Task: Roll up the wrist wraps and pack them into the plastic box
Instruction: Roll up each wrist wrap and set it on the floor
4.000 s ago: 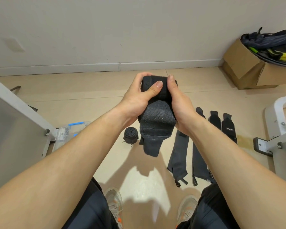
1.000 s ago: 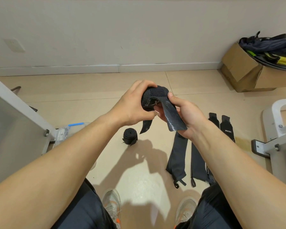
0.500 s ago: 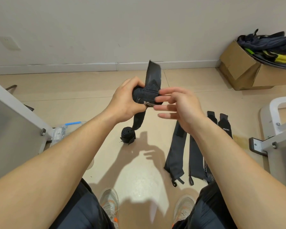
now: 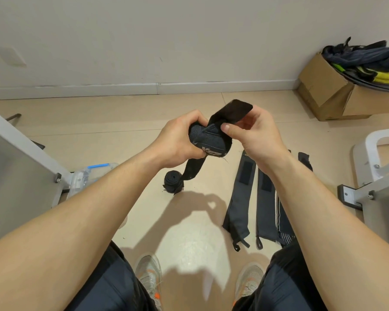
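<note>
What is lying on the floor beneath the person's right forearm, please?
Unrolled wrist wraps lie side by side on the floor: two dark grey ones, a striped one and the tip of another. The forearm covers much of the last two, so the exact count cannot be told.

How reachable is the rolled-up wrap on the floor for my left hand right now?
Probably not yet: the left hand grips the half-rolled wrist wrap, so it is busy. The rolled wrap lies uncovered on the floor beneath.
</note>
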The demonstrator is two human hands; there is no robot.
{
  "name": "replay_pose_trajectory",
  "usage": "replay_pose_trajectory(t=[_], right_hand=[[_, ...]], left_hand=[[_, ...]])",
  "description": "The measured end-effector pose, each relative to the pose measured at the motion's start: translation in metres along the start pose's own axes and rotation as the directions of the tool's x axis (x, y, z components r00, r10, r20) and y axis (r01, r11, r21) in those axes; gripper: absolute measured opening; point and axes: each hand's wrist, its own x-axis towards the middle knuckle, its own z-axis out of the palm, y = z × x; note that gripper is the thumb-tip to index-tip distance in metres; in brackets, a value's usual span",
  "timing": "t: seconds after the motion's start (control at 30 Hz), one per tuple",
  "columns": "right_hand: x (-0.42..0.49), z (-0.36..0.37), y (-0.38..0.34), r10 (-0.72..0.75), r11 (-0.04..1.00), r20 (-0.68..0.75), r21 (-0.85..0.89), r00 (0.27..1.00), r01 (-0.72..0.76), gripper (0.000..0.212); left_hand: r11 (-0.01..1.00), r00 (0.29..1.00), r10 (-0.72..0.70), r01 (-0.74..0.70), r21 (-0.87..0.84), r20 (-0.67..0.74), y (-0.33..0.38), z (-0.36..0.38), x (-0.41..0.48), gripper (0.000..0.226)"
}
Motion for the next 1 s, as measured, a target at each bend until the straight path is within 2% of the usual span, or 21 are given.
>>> replay_pose_trajectory(t=[0.23, 0.33, 0.5, 0.57, 0.67, 0.77, 0.83, 1.0], right_hand=[[-0.003, 0.003, 0.001, 0.076, 0.996, -0.046, 0.048, 0.996, -0.074, 0.021], [0.000, 0.004, 0.002, 0.154, 0.984, -0.038, 0.101, 0.987, -0.150, 0.016], [0.001, 0.003, 0.004, 0.241, 0.959, -0.098, 0.177, 0.966, -0.221, 0.040], [0.000, 0.003, 0.004, 0.208, 0.973, -0.111, 0.126, 0.972, -0.194, 0.035], [0.000, 0.003, 0.002, 0.159, 0.987, -0.060, 0.035, 0.985, -0.157, 0.016], [-0.002, 0.007, -0.003, 0.172, 0.985, 0.000, 0.034, 0.985, -0.172, 0.018], [-0.005, 0.012, -0.007, 0.229, 0.969, 0.055, 0.077, 0.972, -0.233, 0.023], [-0.005, 0.016, -0.009, 0.315, 0.945, 0.116, 0.054, 0.942, -0.322, 0.023]], left_hand=[[1.000, 1.000, 0.018, -0.018, -0.019, -0.025, 0.013, 0.007, -0.009, 0.052], [0.999, 0.998, 0.035, -0.036, -0.022, -0.045, 0.014, 0.009, -0.012, 0.058], [0.998, 0.996, 0.049, -0.053, -0.045, -0.070, 0.016, 0.011, -0.014, 0.072], [0.998, 0.995, 0.052, -0.055, -0.039, -0.080, 0.017, 0.012, -0.013, 0.075], [0.997, 0.993, 0.068, -0.071, -0.026, -0.096, 0.017, 0.013, -0.012, 0.073], [0.996, 0.989, 0.086, -0.089, -0.020, -0.119, 0.017, 0.014, -0.011, 0.067], [0.996, 0.986, 0.085, -0.090, -0.024, -0.145, 0.017, 0.014, -0.010, 0.065], [0.996, 0.980, 0.081, -0.084, -0.010, -0.184, 0.016, 0.014, -0.010, 0.066]])
